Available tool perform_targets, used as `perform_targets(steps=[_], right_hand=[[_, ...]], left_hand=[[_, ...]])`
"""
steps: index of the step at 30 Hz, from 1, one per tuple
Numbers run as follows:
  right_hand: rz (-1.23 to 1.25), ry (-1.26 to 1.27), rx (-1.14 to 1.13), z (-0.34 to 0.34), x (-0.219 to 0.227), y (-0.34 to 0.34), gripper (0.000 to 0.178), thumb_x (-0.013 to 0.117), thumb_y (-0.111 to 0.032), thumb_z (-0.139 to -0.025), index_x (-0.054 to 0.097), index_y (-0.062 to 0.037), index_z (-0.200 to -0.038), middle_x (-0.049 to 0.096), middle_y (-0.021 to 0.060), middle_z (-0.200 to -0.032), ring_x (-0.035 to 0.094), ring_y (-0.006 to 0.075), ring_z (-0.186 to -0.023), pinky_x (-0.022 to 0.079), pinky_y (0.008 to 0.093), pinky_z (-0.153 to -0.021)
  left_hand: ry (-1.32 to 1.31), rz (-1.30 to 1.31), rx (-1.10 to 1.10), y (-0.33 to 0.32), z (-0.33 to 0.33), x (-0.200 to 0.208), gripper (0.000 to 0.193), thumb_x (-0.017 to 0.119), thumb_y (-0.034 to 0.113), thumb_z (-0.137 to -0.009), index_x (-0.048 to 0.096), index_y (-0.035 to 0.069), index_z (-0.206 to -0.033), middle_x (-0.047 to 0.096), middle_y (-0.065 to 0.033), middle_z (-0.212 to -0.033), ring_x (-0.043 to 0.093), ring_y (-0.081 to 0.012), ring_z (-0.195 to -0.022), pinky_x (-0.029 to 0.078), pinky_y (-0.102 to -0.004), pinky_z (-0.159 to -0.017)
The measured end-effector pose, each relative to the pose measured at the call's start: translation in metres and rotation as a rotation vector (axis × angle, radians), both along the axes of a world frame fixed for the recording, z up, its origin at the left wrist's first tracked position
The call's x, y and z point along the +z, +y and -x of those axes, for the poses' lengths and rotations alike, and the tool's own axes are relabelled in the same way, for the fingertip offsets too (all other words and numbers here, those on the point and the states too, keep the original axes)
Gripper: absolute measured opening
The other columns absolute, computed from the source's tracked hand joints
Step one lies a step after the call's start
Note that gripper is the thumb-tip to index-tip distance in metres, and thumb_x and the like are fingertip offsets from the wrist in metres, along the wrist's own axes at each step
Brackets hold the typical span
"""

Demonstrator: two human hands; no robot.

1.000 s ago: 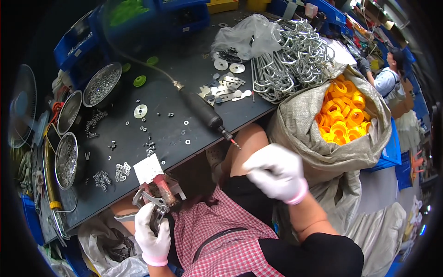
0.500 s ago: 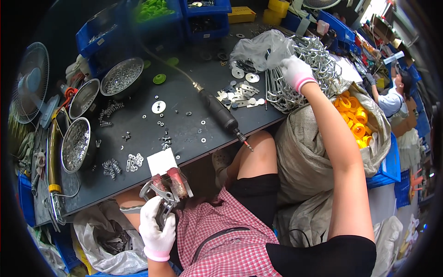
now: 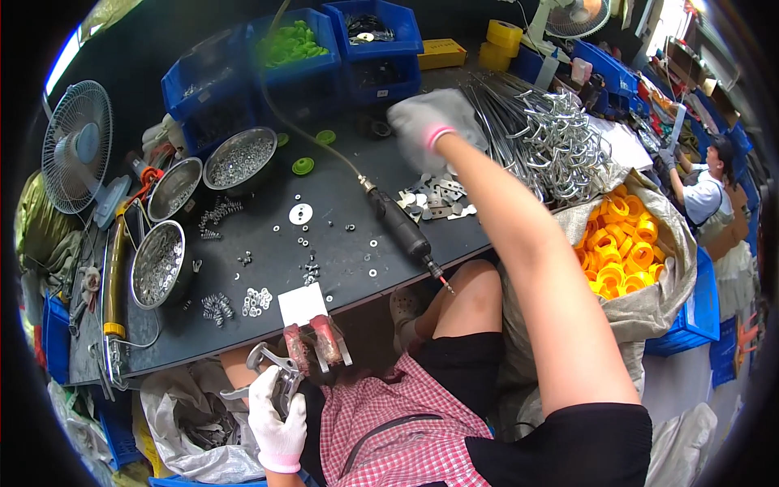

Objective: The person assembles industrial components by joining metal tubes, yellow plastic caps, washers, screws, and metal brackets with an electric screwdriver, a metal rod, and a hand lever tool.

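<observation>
Near left, below the table edge, the gloved left hand [image 3: 277,422] is closed around a metal bracket [image 3: 272,367]. Far right, the gloved right hand [image 3: 422,122] is blurred, its grip unclear, over the table [image 3: 341,203] beside the wire hooks [image 3: 552,138], above the plates [image 3: 434,195].

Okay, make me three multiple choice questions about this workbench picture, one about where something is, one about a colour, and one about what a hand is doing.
1. Where is the sack of orange rings?
A. right of the table
B. under the fan
C. in a blue bin

2. What colour are the caps in the far bin?
A. red
B. green
C. white

3. What is the left hand doing?
A. resting flat on the table
B. gripping a metal clamp part at the table's edge
C. holding the power driver

Answers:
1 A, the sack stands beside the table's right end.
2 B, the caps are bright green.
3 B, the gloved left hand has its grip on the metal clamp part.
</observation>
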State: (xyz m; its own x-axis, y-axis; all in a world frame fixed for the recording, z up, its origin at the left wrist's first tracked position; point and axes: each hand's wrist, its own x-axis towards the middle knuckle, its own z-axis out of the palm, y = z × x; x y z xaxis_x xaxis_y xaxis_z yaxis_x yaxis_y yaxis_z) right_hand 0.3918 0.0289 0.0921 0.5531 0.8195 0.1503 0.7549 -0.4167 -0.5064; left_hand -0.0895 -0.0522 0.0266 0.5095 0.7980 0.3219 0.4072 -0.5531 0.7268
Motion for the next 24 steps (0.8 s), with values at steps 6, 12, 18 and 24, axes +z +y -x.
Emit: perform_targets(steps=[6,12,18,24], right_hand=[[0.489,-0.438,0.298,0.021,0.001,-0.032,0.048,0.059,-0.024,-0.082,0.053,-0.0202,-0.13,0.063,0.0102,-0.117,0.063,0.032,-0.104,0.051,0.0447,-0.087],[0.709,-0.473,-0.404,-0.013,0.045,-0.129,0.043,0.055,-0.041,-0.085,0.071,-0.0048,-0.102,0.068,0.0162,-0.108,0.066,0.0309,-0.099,0.053,0.0407,-0.082],[0.752,-0.48,-0.339,-0.053,0.012,-0.191,0.031,0.062,-0.027,-0.083,0.069,-0.007,-0.106,0.065,0.0173,-0.113,0.064,0.0324,-0.104,0.051,0.0436,-0.089],[0.501,-0.6,-0.48,-0.033,-0.008,-0.202,0.027,0.064,-0.026,-0.081,0.068,-0.0066,-0.1,0.055,0.0198,-0.113,0.059,0.0353,-0.104,0.05,0.0448,-0.089]], left_hand=[[-0.086,0.056,-0.115,0.01,-0.012,-0.002,0.048,0.065,0.0,-0.073,0.055,0.001,-0.121,0.058,-0.014,-0.111,0.059,-0.0257,-0.101,0.046,-0.0346,-0.091],[-0.171,0.158,-0.101,0.018,-0.011,-0.01,0.05,0.065,0.0,-0.073,0.055,0.0,-0.121,0.058,-0.0129,-0.111,0.059,-0.0239,-0.1,0.046,-0.0336,-0.092],[-0.145,0.091,-0.277,0.025,-0.009,-0.017,0.049,0.061,-0.003,-0.081,0.047,-0.002,-0.128,0.052,-0.0089,-0.12,0.053,-0.0167,-0.11,0.044,-0.0308,-0.097],[-0.145,0.104,-0.271,0.026,0.0,-0.015,0.048,0.06,-0.003,-0.079,0.049,-0.001,-0.126,0.051,-0.009,-0.12,0.053,-0.0176,-0.11,0.046,-0.0317,-0.096]])
